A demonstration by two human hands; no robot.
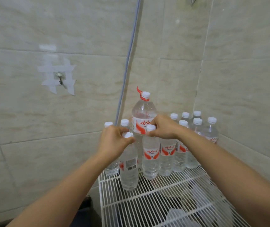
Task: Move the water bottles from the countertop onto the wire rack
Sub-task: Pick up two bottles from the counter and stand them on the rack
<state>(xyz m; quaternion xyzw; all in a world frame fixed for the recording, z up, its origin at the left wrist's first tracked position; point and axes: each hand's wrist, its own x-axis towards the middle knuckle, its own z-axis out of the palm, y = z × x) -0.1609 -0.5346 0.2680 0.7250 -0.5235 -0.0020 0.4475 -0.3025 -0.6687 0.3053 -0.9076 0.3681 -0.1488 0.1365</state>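
A white wire rack (155, 199) stands in a tiled corner. My left hand (113, 141) grips the neck of a clear water bottle (129, 171) whose base rests on the rack's left front. My right hand (163, 127) pinches the white-capped neck of a second small bottle (150, 159) standing just to its right. Behind them rises a large bottle (144, 115) with a red handle strap. Several more small white-capped bottles (196, 126) stand in rows at the back right of the rack.
Beige tiled walls close in the rack on the left, back and right. A grey pipe (127, 63) runs down the corner. A taped metal hook (59, 78) sticks out of the left wall. Dim shapes show under the rack's front wires.
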